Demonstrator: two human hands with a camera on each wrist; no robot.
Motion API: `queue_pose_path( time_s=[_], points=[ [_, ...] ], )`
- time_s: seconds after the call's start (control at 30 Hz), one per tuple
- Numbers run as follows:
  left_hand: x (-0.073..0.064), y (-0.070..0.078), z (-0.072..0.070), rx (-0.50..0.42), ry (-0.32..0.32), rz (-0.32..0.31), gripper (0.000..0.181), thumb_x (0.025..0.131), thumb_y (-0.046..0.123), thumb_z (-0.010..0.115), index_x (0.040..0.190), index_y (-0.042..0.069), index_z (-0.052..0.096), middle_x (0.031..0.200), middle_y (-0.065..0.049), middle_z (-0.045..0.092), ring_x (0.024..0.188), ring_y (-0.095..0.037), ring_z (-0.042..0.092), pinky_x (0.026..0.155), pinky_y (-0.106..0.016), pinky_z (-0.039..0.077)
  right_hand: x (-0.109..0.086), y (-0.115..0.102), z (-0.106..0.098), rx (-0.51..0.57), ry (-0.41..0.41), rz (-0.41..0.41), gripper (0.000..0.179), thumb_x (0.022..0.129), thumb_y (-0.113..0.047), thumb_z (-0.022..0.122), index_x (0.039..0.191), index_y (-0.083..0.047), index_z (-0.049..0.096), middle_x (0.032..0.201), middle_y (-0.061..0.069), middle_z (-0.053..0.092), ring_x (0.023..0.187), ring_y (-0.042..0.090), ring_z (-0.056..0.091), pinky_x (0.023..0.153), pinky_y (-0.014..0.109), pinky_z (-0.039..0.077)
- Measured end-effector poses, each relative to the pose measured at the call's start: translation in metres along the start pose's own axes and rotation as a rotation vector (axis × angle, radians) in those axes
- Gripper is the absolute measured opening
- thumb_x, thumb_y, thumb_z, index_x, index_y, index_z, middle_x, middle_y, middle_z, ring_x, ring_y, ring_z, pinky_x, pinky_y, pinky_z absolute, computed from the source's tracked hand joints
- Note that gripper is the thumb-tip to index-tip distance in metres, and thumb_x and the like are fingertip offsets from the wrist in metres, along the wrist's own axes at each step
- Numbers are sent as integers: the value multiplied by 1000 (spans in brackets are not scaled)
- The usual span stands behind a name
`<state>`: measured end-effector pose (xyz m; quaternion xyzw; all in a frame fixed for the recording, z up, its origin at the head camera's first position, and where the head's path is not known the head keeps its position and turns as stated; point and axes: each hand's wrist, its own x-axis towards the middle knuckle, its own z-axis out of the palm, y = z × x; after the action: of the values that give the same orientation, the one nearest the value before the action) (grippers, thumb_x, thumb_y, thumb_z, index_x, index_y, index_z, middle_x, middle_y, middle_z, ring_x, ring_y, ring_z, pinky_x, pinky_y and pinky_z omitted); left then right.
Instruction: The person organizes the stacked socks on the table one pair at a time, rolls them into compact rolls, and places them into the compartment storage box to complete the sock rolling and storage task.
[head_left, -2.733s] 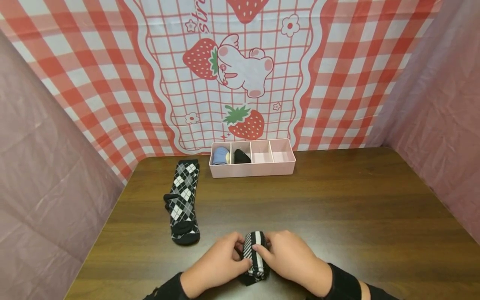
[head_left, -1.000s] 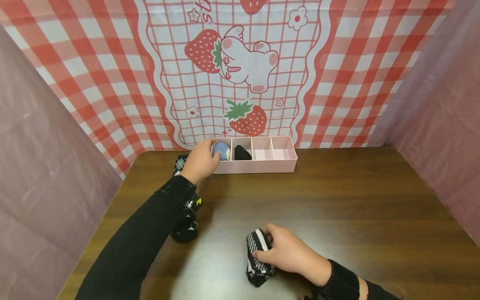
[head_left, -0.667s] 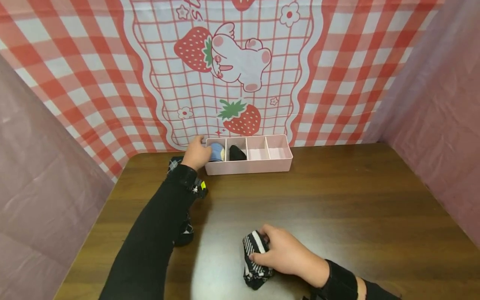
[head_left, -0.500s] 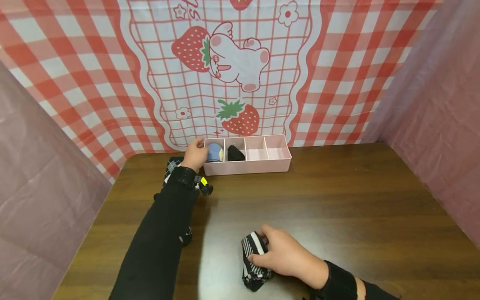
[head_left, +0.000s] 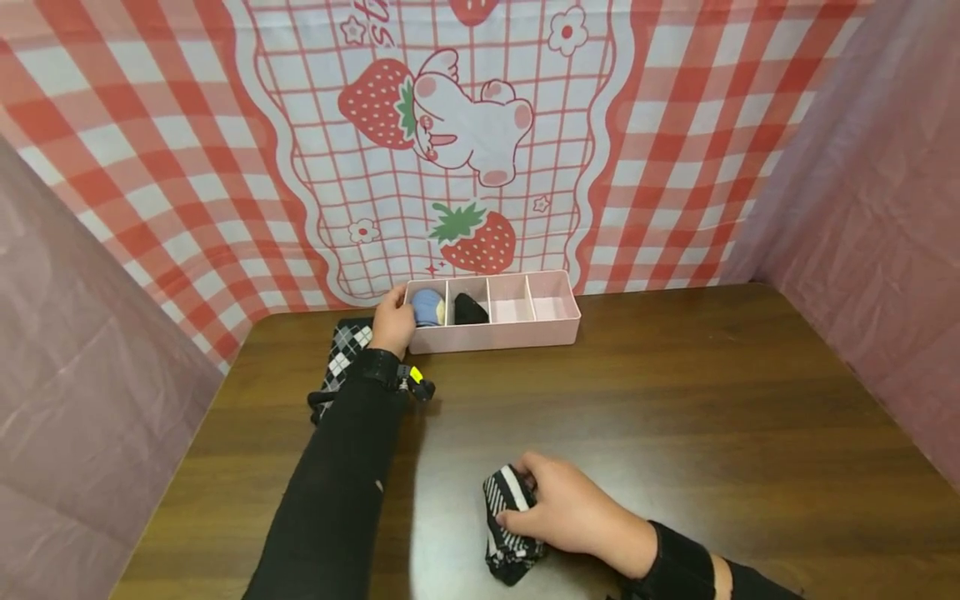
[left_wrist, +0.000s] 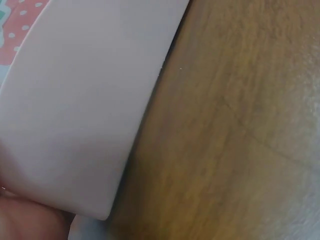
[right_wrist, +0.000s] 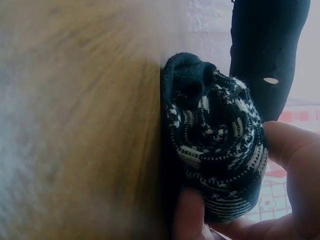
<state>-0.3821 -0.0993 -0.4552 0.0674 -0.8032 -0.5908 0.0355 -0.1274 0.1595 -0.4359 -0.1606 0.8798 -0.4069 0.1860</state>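
Observation:
My left hand grips the left end of a pale pink divided storage box at the back of the table. In the left wrist view, fingers curl at the corner of the box wall. A rolled black-and-white patterned sock lies near the front middle. My right hand holds it from the right, thumb on top; the right wrist view shows the coiled end of the rolled sock against the tabletop.
The box's two left compartments hold a blue rolled sock and a black bundle; the two right ones are bare. A black-and-white argyle sock lies at left, partly under the left arm. A checked cloth hangs behind the table.
My left hand has left the rolled sock, reached to the back left and closed around the box's end. The right hand keeps hold of the rolled sock, which is now slightly turned.

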Motion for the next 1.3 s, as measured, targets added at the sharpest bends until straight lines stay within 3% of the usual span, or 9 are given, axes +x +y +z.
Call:
queue_pose_path(
  time_s=[0.13,0.27,0.3,0.47,0.63,0.8,0.93,1.17,1.3],
  points=[
    [-3,-3,1,18,-11,-22,53,109,12,33,161,19,36,163,-11,36,138,-29,44,100,-43,42,-1,-1,1,-8,-16,5,50,84,-37,83,115,-4,62,88,-2,63,75,12,59,64,33,51],
    [-3,-2,1,21,-6,-18,52,110,13,33,161,19,36,163,-11,36,142,-30,41,111,-44,39,-2,-2,0,-31,-32,-2,55,86,-38,81,121,-1,60,91,-1,65,73,10,60,61,31,52],
    [-3,-1,2,17,-5,-19,52,110,13,33,161,18,36,163,-10,36,149,-27,32,116,-43,34,-2,-2,-1,-33,-37,-5,55,86,-37,81,121,-1,60,91,-1,65,73,9,61,61,31,53],
    [-1,-1,1,11,-13,-26,54,109,10,34,162,17,35,164,-10,35,151,-26,29,119,-42,30,4,-5,-9,-33,-77,-5,55,83,-32,82,122,1,61,89,-1,65,72,11,62,58,30,54],
    [-2,0,-1,28,-9,-29,55,108,10,34,162,18,35,165,-10,33,152,-26,28,120,-43,29,16,-14,-25,-150,-48,-10,61,79,-28,85,124,5,61,95,6,67,79,14,63,64,32,56],
    [-3,3,-1,64,-13,-26,55,108,11,33,162,19,35,165,-10,33,152,-27,27,120,-44,29,35,-27,-48,-312,-42,27,59,81,-29,85,125,3,62,102,8,68,83,14,63,68,34,56],
    [-3,5,-1,97,-13,-21,55,108,12,33,162,19,36,164,-10,35,151,-27,29,119,-45,30,58,-32,-74,-387,-27,54,56,81,-28,84,123,1,61,98,6,66,80,14,62,66,33,55],
    [-3,4,-1,113,-12,-21,55,108,12,33,162,19,35,164,-10,35,150,-27,31,118,-46,32,101,-47,-133,-462,97,86,36,84,-25,80,103,-4,58,90,9,63,77,22,62,63,34,54],
    [1,2,0,125,-9,-24,55,107,12,33,162,18,35,164,-11,35,150,-28,31,118,-45,31,127,-55,-157,-469,180,107,31,86,-24,76,100,-3,57,89,12,62,73,25,61,60,35,52]
  ],
)
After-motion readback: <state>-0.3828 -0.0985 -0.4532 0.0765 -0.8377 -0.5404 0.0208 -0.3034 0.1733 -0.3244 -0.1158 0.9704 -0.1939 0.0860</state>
